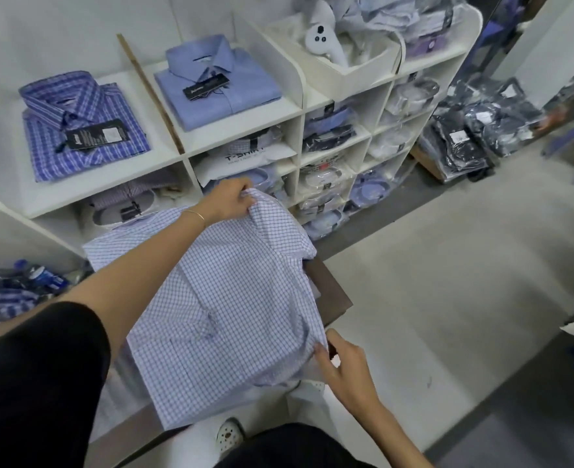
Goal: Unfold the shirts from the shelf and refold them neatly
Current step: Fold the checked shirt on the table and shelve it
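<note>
Two folded shirts lay on the shelf top, one blue plaid shirt at upper left, one plain blue shirt beside it, one checked shirt at centre, two hands, left hand, right hand, one white controller at top.

Shirt spread on board in front of shelf; left hand at its far edge, right hand at its near right edge. On shelf top: two folded shirts, plaid left of plain, stick between; controller in tray to right. Bagged shirts in compartments below; bagged pile on floor right of shelf
</note>
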A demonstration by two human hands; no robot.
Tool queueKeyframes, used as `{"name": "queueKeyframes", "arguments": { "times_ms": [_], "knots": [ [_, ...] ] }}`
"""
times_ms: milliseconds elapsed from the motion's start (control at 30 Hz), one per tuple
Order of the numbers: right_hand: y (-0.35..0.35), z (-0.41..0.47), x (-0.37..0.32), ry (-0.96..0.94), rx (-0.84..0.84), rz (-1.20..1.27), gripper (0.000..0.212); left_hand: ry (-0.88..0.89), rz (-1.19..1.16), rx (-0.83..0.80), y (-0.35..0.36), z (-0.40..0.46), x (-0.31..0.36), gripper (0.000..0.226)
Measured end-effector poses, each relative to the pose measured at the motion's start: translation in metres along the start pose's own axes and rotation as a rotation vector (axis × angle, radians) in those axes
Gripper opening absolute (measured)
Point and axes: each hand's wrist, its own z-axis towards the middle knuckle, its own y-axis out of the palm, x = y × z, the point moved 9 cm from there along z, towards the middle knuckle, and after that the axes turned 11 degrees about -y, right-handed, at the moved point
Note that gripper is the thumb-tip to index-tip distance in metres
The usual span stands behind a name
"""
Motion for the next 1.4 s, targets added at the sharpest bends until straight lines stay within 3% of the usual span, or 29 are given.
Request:
{"name": "queueKeyframes", "arguments": {
  "times_ms": [133,267,567,667,733,867,933,1033,1200,1300,1400],
  "knots": [
    [0.010,-0.014,-0.047,-0.087,0.062,-0.087,0.035,0.044,-0.050,0.082,-0.030,-0.029,-0.013,0.011],
    [0.029,-0.023,-0.073,-0.131,0.048,-0.132,0.028,0.122,-0.217,0.227,-0.065,-0.068,-0.018,0.012],
    [0.075,-0.039,-0.095,-0.215,-0.094,-0.301,0.022,0.037,-0.456,0.253,-0.083,-0.123,-0.089,0.011],
    [0.081,-0.043,-0.100,-0.280,-0.104,-0.336,0.030,0.040,-0.608,0.256,-0.082,-0.144,-0.106,0.009],
    [0.092,-0.046,-0.097,-0.285,-0.157,-0.411,0.033,0.006,-0.761,0.204,-0.073,-0.157,-0.123,0.010],
    [0.132,-0.062,-0.070,-0.244,-0.464,-0.575,0.019,-0.185,-0.884,0.182,-0.048,-0.173,-0.171,0.025],
    [0.145,-0.067,-0.071,-0.277,-0.549,-0.547,0.015,-0.275,-0.828,0.167,-0.038,-0.181,-0.189,0.028],
    [0.151,-0.064,-0.065,-0.206,-0.619,-0.531,0.033,-0.348,-0.695,0.210,-0.038,-0.187,-0.212,0.034],
    [0.120,-0.021,-0.080,-0.203,-0.383,-0.496,0.041,-0.378,-0.617,0.406,-0.068,-0.175,-0.227,0.024],
    [0.107,0.005,-0.083,-0.181,-0.310,-0.487,0.045,-0.339,-0.577,0.340,-0.066,-0.139,-0.220,0.019],
    [0.121,0.017,-0.095,-0.168,-0.388,-0.497,0.067,-0.348,-0.510,0.259,-0.054,-0.099,-0.200,0.022]
  ]
}}
